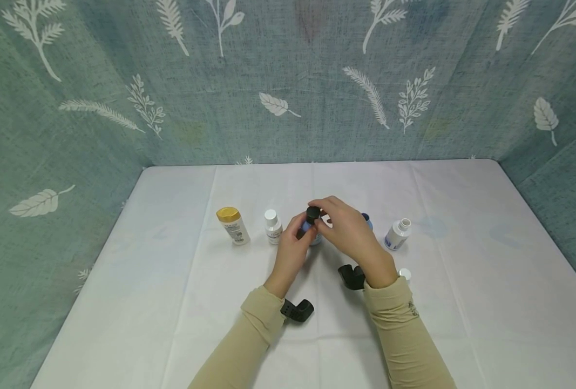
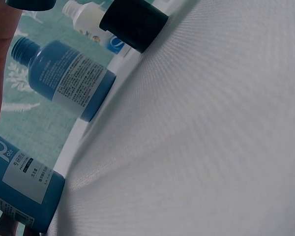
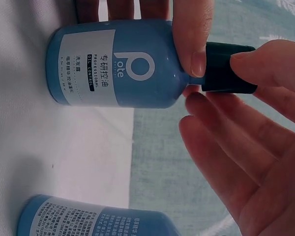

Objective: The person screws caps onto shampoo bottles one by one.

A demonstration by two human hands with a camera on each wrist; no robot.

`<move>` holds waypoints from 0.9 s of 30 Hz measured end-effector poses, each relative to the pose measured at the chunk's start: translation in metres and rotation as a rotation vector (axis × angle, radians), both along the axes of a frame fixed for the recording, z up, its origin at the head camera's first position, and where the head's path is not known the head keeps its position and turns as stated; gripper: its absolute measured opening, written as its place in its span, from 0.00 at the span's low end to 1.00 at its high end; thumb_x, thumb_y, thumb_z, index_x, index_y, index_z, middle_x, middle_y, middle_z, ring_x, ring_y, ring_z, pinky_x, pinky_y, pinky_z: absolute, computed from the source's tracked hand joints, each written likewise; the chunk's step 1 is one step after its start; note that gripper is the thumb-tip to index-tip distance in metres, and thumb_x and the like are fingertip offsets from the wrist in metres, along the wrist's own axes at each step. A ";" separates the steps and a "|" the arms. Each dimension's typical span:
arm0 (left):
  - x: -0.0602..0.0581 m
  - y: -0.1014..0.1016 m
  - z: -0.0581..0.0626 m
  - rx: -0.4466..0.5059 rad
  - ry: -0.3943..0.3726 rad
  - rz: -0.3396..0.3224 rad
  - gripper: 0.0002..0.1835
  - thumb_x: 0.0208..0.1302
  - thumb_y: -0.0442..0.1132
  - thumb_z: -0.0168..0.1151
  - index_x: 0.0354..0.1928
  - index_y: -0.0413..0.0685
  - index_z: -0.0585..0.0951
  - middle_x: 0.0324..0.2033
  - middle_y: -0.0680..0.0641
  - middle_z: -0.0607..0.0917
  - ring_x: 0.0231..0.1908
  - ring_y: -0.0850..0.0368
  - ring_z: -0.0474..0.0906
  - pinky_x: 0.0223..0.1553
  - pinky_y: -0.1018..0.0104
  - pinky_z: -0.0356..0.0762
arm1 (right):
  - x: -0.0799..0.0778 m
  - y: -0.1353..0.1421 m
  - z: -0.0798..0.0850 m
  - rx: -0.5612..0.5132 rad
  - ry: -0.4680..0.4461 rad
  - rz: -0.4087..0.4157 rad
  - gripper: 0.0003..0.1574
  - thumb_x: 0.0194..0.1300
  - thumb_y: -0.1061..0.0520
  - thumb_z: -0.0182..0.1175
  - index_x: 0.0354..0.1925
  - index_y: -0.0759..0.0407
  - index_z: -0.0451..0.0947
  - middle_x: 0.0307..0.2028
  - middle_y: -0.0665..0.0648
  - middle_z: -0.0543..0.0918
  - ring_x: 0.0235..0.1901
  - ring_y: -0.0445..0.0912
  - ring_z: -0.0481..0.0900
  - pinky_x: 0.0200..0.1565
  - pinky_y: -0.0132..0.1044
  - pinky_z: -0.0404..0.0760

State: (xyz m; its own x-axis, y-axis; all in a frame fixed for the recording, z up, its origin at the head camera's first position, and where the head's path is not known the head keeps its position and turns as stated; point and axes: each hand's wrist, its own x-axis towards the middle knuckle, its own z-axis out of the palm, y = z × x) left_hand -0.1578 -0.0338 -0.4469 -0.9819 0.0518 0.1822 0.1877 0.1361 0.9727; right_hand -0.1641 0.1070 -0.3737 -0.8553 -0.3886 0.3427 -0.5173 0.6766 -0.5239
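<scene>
- The blue bottle (image 3: 113,69) stands upright at mid-table between the two hands, its base at the cloth (image 1: 137,302); its pale label reads "PROFESSIONAL OIL CONTROL".
- The black cap (image 3: 219,69) sits over the bottle's neck, and a narrow strip shows between its rim and the shoulder.
- The left hand (image 1: 289,249) grips the bottle from the left, thumb pressed along the shoulder beside the cap, fingers round the other side.
- The right hand (image 1: 351,229) pinches the cap between thumb and fingers; its lower fingers reach out loosely below the cap.
- Just right of the held bottle, partly hidden by the right hand, a second blue bottle (image 2: 66,78) stands upright, its threaded neck bare.
- Farther right stands an open white bottle (image 1: 397,235); nearer, by the right wrist, lies a white cap (image 1: 405,274), partly covered.
- Left of the left hand stands a small capped white bottle (image 1: 273,229), and farther left a bottle with a yellow cap (image 1: 229,214).
- Tan sleeves (image 1: 404,335) cover both forearms.
- A leaf-printed curtain (image 1: 307,124) hangs at the far side, left and right.
</scene>
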 end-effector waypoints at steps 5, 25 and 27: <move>-0.001 -0.001 -0.004 0.002 0.011 -0.005 0.20 0.61 0.36 0.55 0.56 0.54 0.73 0.53 0.54 0.73 0.53 0.59 0.68 0.52 0.63 0.68 | 0.000 -0.001 0.000 0.012 -0.049 -0.010 0.20 0.59 0.57 0.57 0.52 0.55 0.72 0.46 0.51 0.76 0.41 0.46 0.78 0.41 0.37 0.76; 0.006 -0.002 0.013 0.038 -0.006 -0.051 0.20 0.61 0.33 0.54 0.56 0.46 0.72 0.53 0.48 0.72 0.55 0.55 0.67 0.55 0.57 0.65 | 0.000 -0.003 0.002 0.025 -0.113 -0.046 0.24 0.58 0.55 0.60 0.54 0.53 0.70 0.48 0.52 0.75 0.43 0.46 0.77 0.39 0.37 0.76; 0.007 -0.002 0.015 0.033 0.006 -0.051 0.20 0.61 0.33 0.54 0.56 0.44 0.72 0.54 0.46 0.72 0.55 0.54 0.67 0.55 0.58 0.65 | 0.000 -0.002 0.003 0.027 -0.106 -0.034 0.26 0.57 0.55 0.61 0.55 0.53 0.69 0.49 0.52 0.75 0.43 0.46 0.77 0.40 0.37 0.76</move>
